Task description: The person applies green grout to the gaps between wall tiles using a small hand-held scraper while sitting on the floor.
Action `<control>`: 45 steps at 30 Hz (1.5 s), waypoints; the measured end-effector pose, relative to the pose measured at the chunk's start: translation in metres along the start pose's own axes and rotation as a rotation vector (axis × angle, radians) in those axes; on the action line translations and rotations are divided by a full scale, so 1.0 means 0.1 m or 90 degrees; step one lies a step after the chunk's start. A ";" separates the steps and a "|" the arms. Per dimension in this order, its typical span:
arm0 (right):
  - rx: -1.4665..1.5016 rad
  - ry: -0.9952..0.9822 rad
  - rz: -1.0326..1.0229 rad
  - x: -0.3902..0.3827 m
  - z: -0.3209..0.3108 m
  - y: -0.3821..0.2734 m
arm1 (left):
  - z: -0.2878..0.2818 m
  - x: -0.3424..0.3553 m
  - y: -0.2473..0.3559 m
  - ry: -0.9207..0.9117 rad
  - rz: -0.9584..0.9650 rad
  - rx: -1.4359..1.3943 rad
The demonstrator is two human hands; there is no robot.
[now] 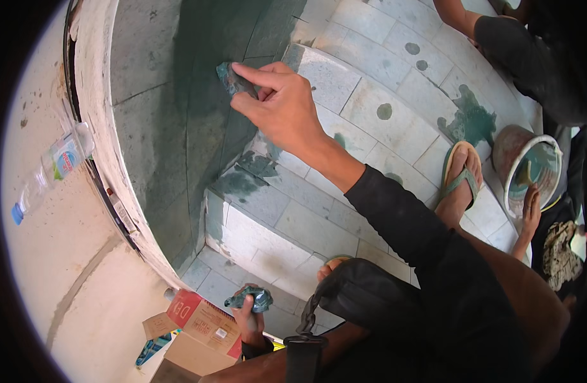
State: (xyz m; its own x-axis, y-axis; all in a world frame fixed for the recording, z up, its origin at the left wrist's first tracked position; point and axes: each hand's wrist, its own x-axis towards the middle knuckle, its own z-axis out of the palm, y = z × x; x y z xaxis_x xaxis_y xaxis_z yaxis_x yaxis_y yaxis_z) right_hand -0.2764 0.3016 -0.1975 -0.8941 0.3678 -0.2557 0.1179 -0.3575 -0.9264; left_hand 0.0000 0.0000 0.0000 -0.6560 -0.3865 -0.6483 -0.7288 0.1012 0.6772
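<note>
My right hand [281, 105] pinches a small, dark, flat piece smeared with green [232, 80]. I see it against the grey-tiled wall [204, 96], which has a dark, wet-looking green film; the piece's exact kind is unclear. Lower down, my left hand [249, 319] is closed around a shiny, crumpled plastic bag of green paste [250, 299], above the stair tiles and beside a cardboard box. Green smears mark the pale tiled steps [281, 207] close to the wall.
An open cardboard box [204, 332] stands at lower left. A plastic bottle [54, 169] lies on the ledge beyond the wall. At right, another person's hand [531, 210] is at a bucket [503, 172] of green paste. My sandalled foot [460, 172] rests on the steps near a green spill [472, 118].
</note>
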 end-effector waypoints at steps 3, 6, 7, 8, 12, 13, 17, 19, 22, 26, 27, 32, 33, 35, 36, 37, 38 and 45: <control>0.018 -0.122 0.052 -0.25 -0.10 0.00 | 0.19 -0.06 0.05 0.002 0.030 -0.025; 0.021 -0.205 0.196 -0.38 -0.30 -0.08 | 0.31 -0.16 0.06 0.008 0.071 -0.049; 0.027 -0.205 0.251 -0.38 -0.38 -0.13 | 0.34 -0.21 0.06 0.014 0.077 -0.049; 0.028 -0.209 0.298 -0.38 -0.40 -0.18 | 0.32 -0.23 0.02 0.021 0.088 -0.058; -0.010 -0.309 0.316 -0.53 -0.51 -0.65 | 0.40 -0.30 0.21 0.036 0.123 -0.097; 0.018 -0.347 0.294 -0.54 -0.55 -0.76 | 0.39 -0.28 0.22 0.016 0.136 -0.113; 0.094 -0.466 0.261 -0.72 -0.69 -1.55 | 0.80 -0.27 0.55 -0.047 0.229 -0.033; 0.092 -0.498 0.308 -0.99 -0.66 -1.92 | 0.79 -0.38 0.64 -0.084 0.277 0.010; 0.035 -0.558 0.297 -1.37 -0.58 -2.41 | 0.83 -0.63 0.82 -0.120 0.381 0.073; -0.141 -0.570 0.192 -1.71 -0.67 -2.70 | 0.94 -0.87 0.95 -0.095 0.493 0.184; -0.199 -0.546 0.164 -1.75 -0.74 -2.73 | 1.01 -0.86 0.93 -0.097 0.520 0.190; -0.316 -0.438 0.115 -1.97 -0.88 -2.84 | 1.09 -0.94 0.95 -0.050 0.621 0.235; -0.317 -0.420 0.120 -2.02 -0.87 -2.87 | 1.08 -0.95 0.96 -0.041 0.643 0.243; -0.303 -0.409 0.121 -2.08 -0.85 -2.87 | 1.09 -0.95 0.97 -0.021 0.687 0.256; -0.295 -0.404 0.119 -2.11 -0.85 -2.80 | 1.07 -0.96 0.98 -0.016 0.691 0.259; -0.288 -0.398 0.117 -2.14 -0.85 -2.76 | 1.06 -0.97 0.99 -0.011 0.695 0.262; -0.288 -0.390 0.114 -2.17 -0.84 -2.75 | 1.06 -0.98 0.99 -0.005 0.698 0.264; -0.293 -0.361 0.073 -2.32 -0.73 -2.64 | 1.01 -0.98 0.97 0.023 0.725 0.293</control>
State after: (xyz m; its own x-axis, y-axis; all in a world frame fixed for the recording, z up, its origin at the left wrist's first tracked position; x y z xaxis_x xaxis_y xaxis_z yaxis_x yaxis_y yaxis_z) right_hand -0.0684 0.3734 0.0858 -0.9366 -0.1946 -0.2914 0.2821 0.0746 -0.9565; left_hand -0.0267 0.1404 0.0941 -0.9627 0.1093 0.2476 0.2502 0.7083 0.6601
